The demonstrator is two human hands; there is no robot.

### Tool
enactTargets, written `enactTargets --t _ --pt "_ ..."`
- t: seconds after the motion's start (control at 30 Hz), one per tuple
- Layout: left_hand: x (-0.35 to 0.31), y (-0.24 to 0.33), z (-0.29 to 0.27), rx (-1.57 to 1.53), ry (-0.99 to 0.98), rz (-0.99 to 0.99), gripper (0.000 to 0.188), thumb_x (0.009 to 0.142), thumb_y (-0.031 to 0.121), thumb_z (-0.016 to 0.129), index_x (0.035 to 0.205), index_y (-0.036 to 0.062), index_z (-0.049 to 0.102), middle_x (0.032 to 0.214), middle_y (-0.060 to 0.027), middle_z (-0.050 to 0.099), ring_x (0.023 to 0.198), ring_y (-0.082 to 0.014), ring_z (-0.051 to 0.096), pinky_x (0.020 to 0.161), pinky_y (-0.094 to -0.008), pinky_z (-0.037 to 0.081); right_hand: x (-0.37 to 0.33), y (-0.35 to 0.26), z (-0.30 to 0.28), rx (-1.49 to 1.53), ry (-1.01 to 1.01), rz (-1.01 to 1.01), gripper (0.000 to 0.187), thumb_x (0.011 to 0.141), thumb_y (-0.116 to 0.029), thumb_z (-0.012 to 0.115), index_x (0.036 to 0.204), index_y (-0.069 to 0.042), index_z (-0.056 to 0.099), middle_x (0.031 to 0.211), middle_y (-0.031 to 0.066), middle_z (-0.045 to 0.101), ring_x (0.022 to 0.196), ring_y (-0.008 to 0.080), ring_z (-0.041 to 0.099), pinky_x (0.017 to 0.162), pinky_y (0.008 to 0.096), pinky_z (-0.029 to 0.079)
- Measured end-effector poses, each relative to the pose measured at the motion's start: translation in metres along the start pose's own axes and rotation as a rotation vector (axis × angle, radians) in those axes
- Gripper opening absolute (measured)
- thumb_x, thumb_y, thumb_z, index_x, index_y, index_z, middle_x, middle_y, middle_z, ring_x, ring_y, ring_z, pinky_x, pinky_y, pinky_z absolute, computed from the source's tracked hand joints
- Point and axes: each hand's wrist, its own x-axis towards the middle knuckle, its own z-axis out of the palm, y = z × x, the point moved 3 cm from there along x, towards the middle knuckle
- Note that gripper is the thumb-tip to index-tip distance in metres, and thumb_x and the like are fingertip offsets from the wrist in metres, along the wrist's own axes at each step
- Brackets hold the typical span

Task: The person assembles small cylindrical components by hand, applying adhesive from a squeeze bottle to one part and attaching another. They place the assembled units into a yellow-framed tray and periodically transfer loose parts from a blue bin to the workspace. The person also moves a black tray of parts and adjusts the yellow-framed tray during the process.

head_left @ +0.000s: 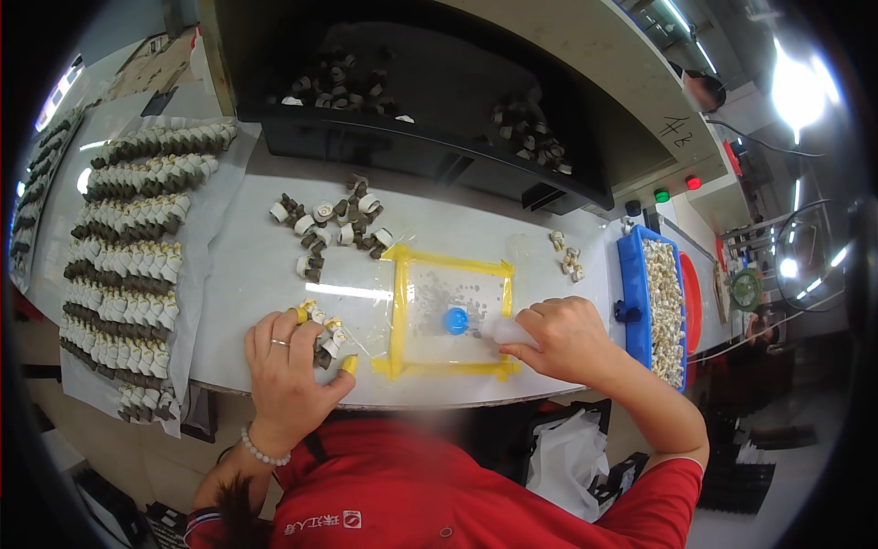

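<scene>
My left hand [291, 366], with yellow coverings on the thumb and a fingertip, is closed around small white, yellow and dark figurines [329, 342] at the table's near edge. The fingers partly hide them. My right hand [569, 340] grips a translucent white squeeze bottle [501, 331], tilted with its far end to the left. A round blue piece [455, 320] lies in line with the bottle; whether it is joined to it I cannot tell. Beneath is a spotted clear sheet [430, 352] framed by yellow tape [397, 316].
Loose white-and-dark pieces [346, 234] lie beyond my left hand. Rows of figurines [123, 289] stand on a sheet at the left. A blue tray [637, 302] of small pale parts is at the right. A dark open-fronted machine [439, 151] with more pieces spans the back.
</scene>
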Motion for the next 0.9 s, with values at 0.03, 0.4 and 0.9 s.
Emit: enactTargets --t 0.03,0.4,0.9 --pt "0.0 0.0 0.0 0.0 -0.001 -0.002 0.054 0.056 0.016 0.075 0.103 0.0034 0.051 0.11 -0.0188 0.048 0.103 -0.0388 0.044 0.09 -0.0482 0.036 0.0 0.0 0.0 0.003 0.004 -0.001 0.037 0.074 -0.038 0.07 0.064 -0.005 0.055 0.057 0.01 0.056 0.052 0.0284 0.056 0.047 0.0382 0.043" --pt "0.0 0.0 0.0 -0.006 0.004 -0.002 0.055 0.056 0.015 0.075 0.103 0.0029 0.05 0.109 -0.0185 0.048 0.102 -0.0387 0.045 0.089 -0.0475 0.036 -0.002 0.002 0.003 0.024 0.006 0.025 0.037 0.074 -0.038 0.07 0.066 -0.005 0.056 0.058 0.0103 0.057 0.054 0.028 0.058 0.049 0.038 0.044" --pt "-0.004 -0.001 0.0 0.019 0.008 -0.031 0.057 0.054 0.015 0.074 0.104 0.0026 0.049 0.109 -0.0186 0.049 0.104 -0.0388 0.044 0.091 -0.0473 0.035 -0.018 0.007 0.019 0.583 -0.037 0.268 0.035 0.085 -0.037 0.058 0.1 -0.006 0.062 0.088 0.0165 0.061 0.081 0.0309 0.059 0.072 0.0392 0.047"
